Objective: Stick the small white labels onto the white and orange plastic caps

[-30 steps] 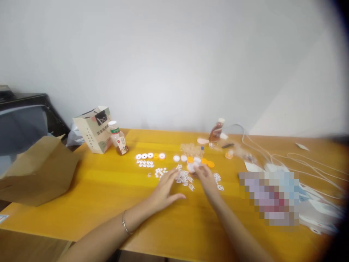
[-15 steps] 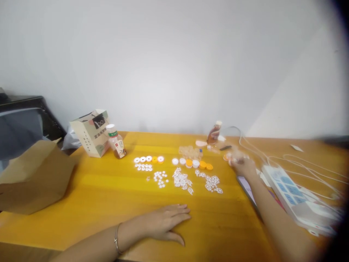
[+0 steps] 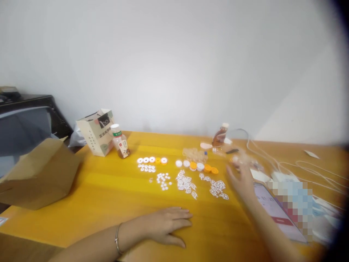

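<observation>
My left hand (image 3: 171, 225) lies flat on the yellow wooden table, fingers stretched out, holding nothing. My right hand (image 3: 242, 180) reaches toward the back right; its thumb stands apart, while the fingertips are smeared by motion over some small orange and white pieces (image 3: 235, 159). Whether it grips any of them is unclear. Left of it lie flat white openwork pieces (image 3: 217, 188) and a second pile of openwork pieces (image 3: 185, 182). Small white discs (image 3: 163, 179) are scattered farther left. Behind them run rows of white and orange round pieces (image 3: 200, 167) and ring-shaped pieces (image 3: 152, 160).
Clear small containers (image 3: 194, 154) and a brown bottle (image 3: 220, 135) stand at the back. At left are a paper bag (image 3: 95, 134), a labelled bottle (image 3: 120, 142) and a cardboard box (image 3: 40, 174). A phone (image 3: 278, 209) and white cables (image 3: 313, 169) lie at right.
My right hand has drawn back slightly toward me, uncovering more of the phone. My left hand stays flat in place. The view has shifted a little, moving the objects rightward.
</observation>
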Available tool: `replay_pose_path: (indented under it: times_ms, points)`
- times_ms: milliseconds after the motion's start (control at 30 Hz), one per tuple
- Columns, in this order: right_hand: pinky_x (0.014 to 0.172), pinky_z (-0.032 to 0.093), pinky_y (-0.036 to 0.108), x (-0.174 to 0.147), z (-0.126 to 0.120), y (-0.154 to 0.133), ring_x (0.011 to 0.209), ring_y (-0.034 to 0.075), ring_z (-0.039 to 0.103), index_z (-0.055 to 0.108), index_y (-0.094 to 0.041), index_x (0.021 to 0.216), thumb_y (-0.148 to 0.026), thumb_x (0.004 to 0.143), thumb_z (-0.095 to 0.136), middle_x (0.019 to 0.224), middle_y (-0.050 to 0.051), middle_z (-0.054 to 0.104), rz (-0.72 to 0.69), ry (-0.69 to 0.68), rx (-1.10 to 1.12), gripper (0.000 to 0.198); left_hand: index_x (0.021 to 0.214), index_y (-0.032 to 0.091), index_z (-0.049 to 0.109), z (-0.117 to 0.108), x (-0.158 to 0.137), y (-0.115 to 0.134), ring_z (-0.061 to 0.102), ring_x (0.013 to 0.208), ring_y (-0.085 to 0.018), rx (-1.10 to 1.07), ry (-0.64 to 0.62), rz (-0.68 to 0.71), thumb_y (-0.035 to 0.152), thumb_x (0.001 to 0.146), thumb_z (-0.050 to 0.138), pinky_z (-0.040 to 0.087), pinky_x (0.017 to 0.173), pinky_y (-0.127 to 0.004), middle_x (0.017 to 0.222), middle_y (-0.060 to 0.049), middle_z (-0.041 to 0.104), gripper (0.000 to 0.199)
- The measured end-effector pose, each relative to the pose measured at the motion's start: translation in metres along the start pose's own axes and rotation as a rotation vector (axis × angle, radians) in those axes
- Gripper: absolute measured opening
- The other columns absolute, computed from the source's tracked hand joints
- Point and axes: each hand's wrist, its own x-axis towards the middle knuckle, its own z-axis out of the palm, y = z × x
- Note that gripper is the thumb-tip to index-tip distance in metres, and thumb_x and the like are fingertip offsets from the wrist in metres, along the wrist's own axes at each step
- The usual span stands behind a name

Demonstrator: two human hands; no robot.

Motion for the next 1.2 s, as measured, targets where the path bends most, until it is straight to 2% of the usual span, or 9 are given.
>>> replay_pose_path:
  times_ms: [100,167,300,500,733,800,967,1100,1200]
  points:
    - [0.064,0.041,0.032,-0.061,0.017,-0.043,0.069,0.019,0.052,0.051,-0.021,0.078,-0.03,0.08,0.045,0.073,0.005,0.056,-0.21,-0.333,0.064,0.011,0.129,0.02,0.033,-0.006,-0.005,-0.002,0.032,0.123,-0.021,0.0,-0.009,-0.004,0.041,0.079,0.051,0.023,0.105,-0.034,0.133,-0.008,0.037,0.058]
    - [0.057,0.039,0.029,-0.096,0.026,-0.063,0.059,0.017,0.05,0.048,-0.022,0.067,-0.029,0.082,0.043,0.063,0.002,0.053,-0.293,-0.545,0.064,0.017,0.129,0.022,0.034,-0.01,-0.01,-0.003,0.035,0.122,-0.021,-0.007,-0.002,-0.006,0.038,0.079,0.052,0.024,0.105,-0.034,0.132,-0.007,0.039,0.055]
    - [0.051,0.034,0.026,-0.128,0.036,-0.078,0.053,0.014,0.046,0.043,-0.022,0.058,-0.026,0.081,0.045,0.058,0.0,0.051,-0.367,-0.741,0.024,0.024,0.129,0.022,0.034,-0.013,-0.015,-0.002,0.036,0.121,-0.021,-0.01,0.009,-0.008,0.036,0.08,0.051,0.025,0.104,-0.036,0.131,-0.007,0.04,0.054]
    - [0.051,0.031,0.026,-0.125,0.038,-0.075,0.053,0.013,0.044,0.041,-0.022,0.06,-0.025,0.082,0.044,0.058,-0.001,0.049,-0.331,-0.738,0.032,0.022,0.115,0.022,0.05,-0.015,-0.015,-0.009,0.05,0.108,-0.018,0.033,0.142,-0.027,0.03,0.083,0.047,0.034,0.098,-0.032,0.115,-0.007,0.056,0.034]
    - [0.052,0.032,0.025,-0.124,0.037,-0.076,0.055,0.013,0.044,0.039,-0.021,0.06,-0.025,0.083,0.04,0.061,0.0,0.05,-0.356,-0.784,-0.017,0.023,0.104,0.018,0.055,-0.062,-0.051,-0.085,0.051,0.096,-0.019,0.353,0.786,-0.62,0.023,0.083,0.04,0.039,0.088,-0.035,0.1,-0.009,0.056,0.026]
    - [0.052,0.032,0.025,-0.123,0.037,-0.077,0.055,0.014,0.045,0.039,-0.021,0.06,-0.025,0.083,0.04,0.061,0.0,0.05,-0.357,-0.786,-0.019,0.024,0.103,0.016,0.055,-0.076,-0.065,-0.108,0.051,0.094,-0.02,0.416,0.811,-0.737,0.022,0.081,0.042,0.04,0.087,-0.035,0.096,-0.008,0.055,0.025]
    - [0.051,0.031,0.025,-0.121,0.036,-0.08,0.054,0.014,0.044,0.04,-0.022,0.058,-0.025,0.082,0.042,0.059,-0.001,0.049,-0.338,-0.775,0.019,0.025,0.094,0.016,0.057,-0.086,-0.081,-0.137,0.054,0.083,-0.019,0.381,0.668,-0.831,0.023,0.078,0.045,0.043,0.08,-0.032,0.09,-0.007,0.055,0.021]
    - [0.051,0.031,0.025,-0.121,0.035,-0.082,0.053,0.014,0.043,0.04,-0.022,0.058,-0.025,0.082,0.042,0.058,-0.001,0.048,-0.328,-0.763,0.047,0.024,0.08,0.017,0.059,-0.086,-0.079,-0.139,0.055,0.076,-0.018,0.363,0.655,-0.846,0.024,0.079,0.045,0.043,0.073,-0.03,0.08,-0.005,0.057,0.015]
    - [0.051,0.031,0.025,-0.12,0.035,-0.082,0.053,0.014,0.044,0.038,-0.022,0.058,-0.025,0.082,0.042,0.058,-0.001,0.049,-0.339,-0.784,0.024,0.024,0.077,0.017,0.057,-0.087,-0.074,-0.124,0.054,0.076,-0.018,0.375,0.698,-0.853,0.026,0.08,0.044,0.042,0.074,-0.029,0.078,-0.005,0.056,0.016]
